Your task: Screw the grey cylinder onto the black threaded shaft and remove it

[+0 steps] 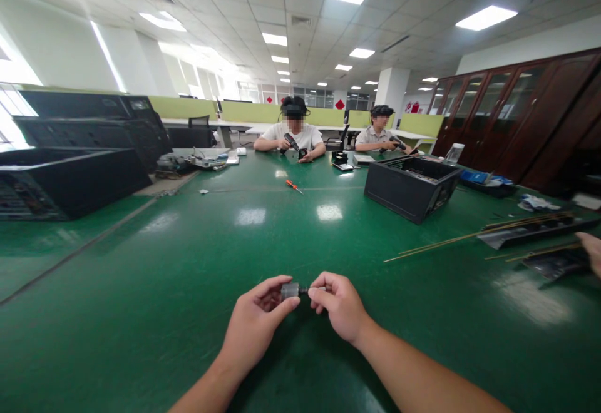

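Note:
My left hand (256,319) pinches a small grey cylindrical part (290,290) between thumb and fingers. My right hand (339,305) is closed in a pinch on the thin dark end that sticks out of that part's right side. Both hands meet just above the green table (188,288), near its front edge. What the small part is exactly, I cannot make out.
An orange-handled screwdriver (293,186) lies mid-table. A black open computer case (410,188) sits at the right, stacked black cases (70,150) at the left. Thin rods and dark panels (530,231) lie far right, by another person's hand (592,251). Two people sit at the far side.

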